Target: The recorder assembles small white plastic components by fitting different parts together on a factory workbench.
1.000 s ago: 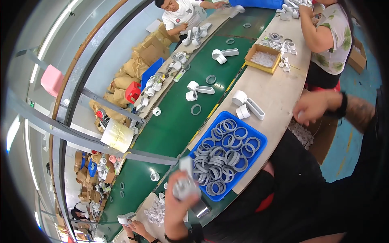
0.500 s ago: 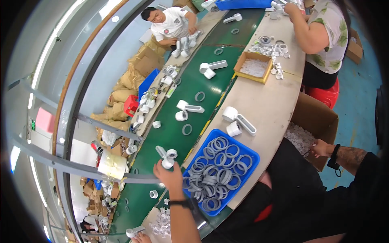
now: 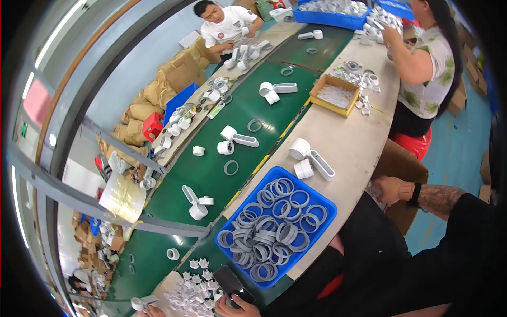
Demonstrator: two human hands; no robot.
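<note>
— Where is your right hand (image 3: 392, 189)?

— At the right of the frame, off the worktop (image 3: 348, 142), by the open cardboard box (image 3: 404, 174) at your side. Its fingers curl over the clear bags inside; you cannot tell whether they grip anything.

— And your left hand (image 3: 237, 305)?

— At the bottom edge, fingers grasping a dark flat phone-like thing (image 3: 232, 282), just beside the scatter of small white parts (image 3: 193, 290).

— What lies between?

— The blue tray (image 3: 322, 198) of grey rings (image 3: 269, 232), in the lower middle. Just above it two white round caps and a long white slotted piece (image 3: 311, 158) rest on the worktop. The green belt (image 3: 211, 174) runs to its left.
</note>
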